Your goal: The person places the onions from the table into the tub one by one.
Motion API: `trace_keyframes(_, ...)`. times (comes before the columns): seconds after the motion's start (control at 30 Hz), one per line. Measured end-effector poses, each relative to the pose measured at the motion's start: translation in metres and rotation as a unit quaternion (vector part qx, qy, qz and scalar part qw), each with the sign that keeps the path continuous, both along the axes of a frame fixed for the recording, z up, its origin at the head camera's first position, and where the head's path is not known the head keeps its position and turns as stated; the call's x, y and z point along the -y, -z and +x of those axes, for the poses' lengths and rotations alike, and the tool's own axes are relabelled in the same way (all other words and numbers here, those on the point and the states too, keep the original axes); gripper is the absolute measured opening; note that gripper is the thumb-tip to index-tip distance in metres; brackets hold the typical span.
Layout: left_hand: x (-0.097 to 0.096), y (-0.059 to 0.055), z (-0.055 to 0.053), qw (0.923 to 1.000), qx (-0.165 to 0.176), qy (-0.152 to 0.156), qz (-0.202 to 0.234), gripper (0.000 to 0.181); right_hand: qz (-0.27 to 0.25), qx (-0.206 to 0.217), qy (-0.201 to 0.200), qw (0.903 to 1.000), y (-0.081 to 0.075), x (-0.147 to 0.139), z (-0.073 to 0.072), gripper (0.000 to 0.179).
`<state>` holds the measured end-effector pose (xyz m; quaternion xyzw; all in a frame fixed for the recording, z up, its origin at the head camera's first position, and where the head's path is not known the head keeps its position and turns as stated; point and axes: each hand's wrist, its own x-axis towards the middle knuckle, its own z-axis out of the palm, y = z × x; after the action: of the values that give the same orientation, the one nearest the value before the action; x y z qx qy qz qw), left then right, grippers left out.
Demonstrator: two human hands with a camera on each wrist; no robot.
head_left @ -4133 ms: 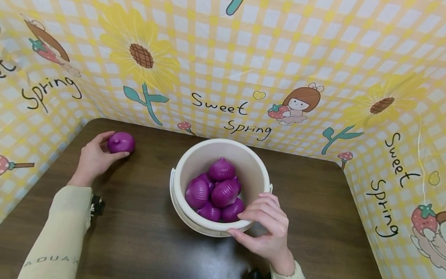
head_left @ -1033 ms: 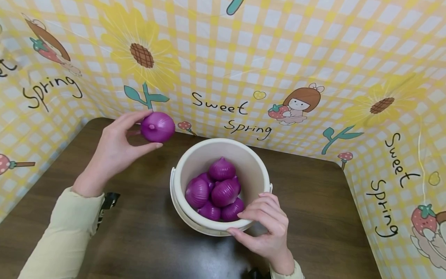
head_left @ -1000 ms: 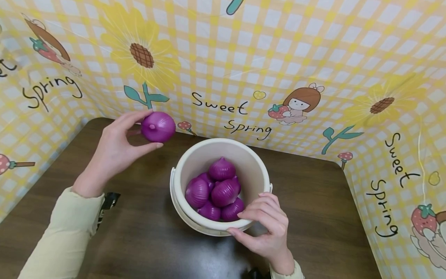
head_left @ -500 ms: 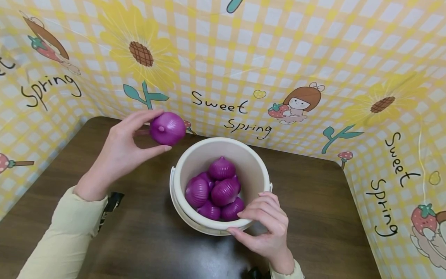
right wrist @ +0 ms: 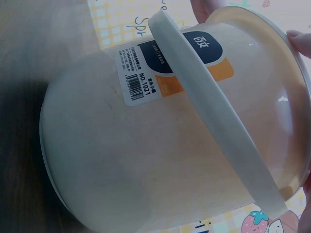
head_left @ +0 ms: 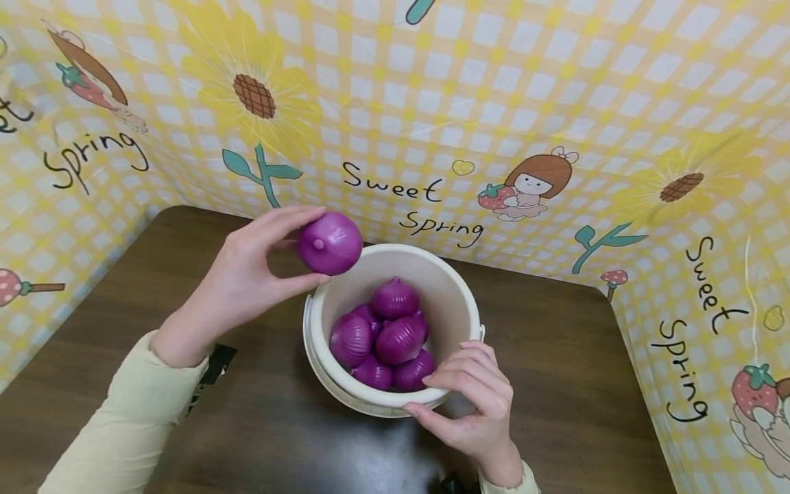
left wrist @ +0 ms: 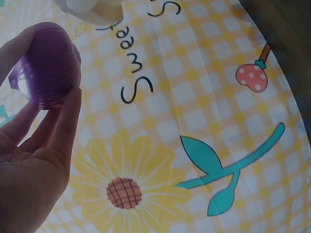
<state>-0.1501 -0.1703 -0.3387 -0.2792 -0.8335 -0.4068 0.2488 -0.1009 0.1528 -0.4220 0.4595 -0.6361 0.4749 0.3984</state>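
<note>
A purple onion (head_left: 330, 243) is held between the thumb and fingers of my left hand (head_left: 247, 271), above the left part of the bucket's far rim. The left wrist view shows the same onion (left wrist: 51, 65) with fingers (left wrist: 65, 121) curled round it. My right hand (head_left: 472, 398) pinches the near right rim of a pale bucket (head_left: 453, 295), thumb outside and fingers over the edge. Several purple onions (head_left: 398, 339) lie heaped inside. In the right wrist view the bucket (right wrist: 121, 160) fills most of the picture, with its handle (right wrist: 218, 116) hanging down across the side.
The bucket stands on a dark brown wooden table (head_left: 555, 384). A yellow checked cloth (head_left: 395, 103) with flowers and lettering rises behind the table and along both sides. A label (right wrist: 138, 77) with a barcode is stuck on the bucket.
My left hand has lifted the onion off the table at the far left and carried it right, to the bucket's rim. My right hand and the bucket have stayed in place.
</note>
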Motion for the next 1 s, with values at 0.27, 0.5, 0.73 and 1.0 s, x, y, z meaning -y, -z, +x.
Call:
trace_keyframes(0.27, -0.011, 0.003, 0.001, 0.9991, 0.021, 0.032, -0.017, 0.085, 0.001, 0.001, 0.001, 1.0, 0.001, 0.0, 0.001, 0.029)
trace_keyframes(0.5, -0.018, 0.001, 0.004, 0.9985, 0.024, 0.035, -0.033, 0.085, 0.0, 0.0, 0.0, 1.0, 0.001, 0.0, 0.0, 0.029)
trace_keyframes(0.73, -0.026, 0.002, 0.005, 0.997, 0.036, 0.056, -0.04, 0.082, 0.0, -0.001, -0.001, 1.0, 0.001, -0.001, 0.0, 0.029)
trace_keyframes(1.0, -0.032, 0.008, 0.005, 0.9939, 0.059, 0.078, -0.05, 0.079, 0.001, -0.001, -0.001, 1.0, 0.001, -0.001, 0.0, 0.029)
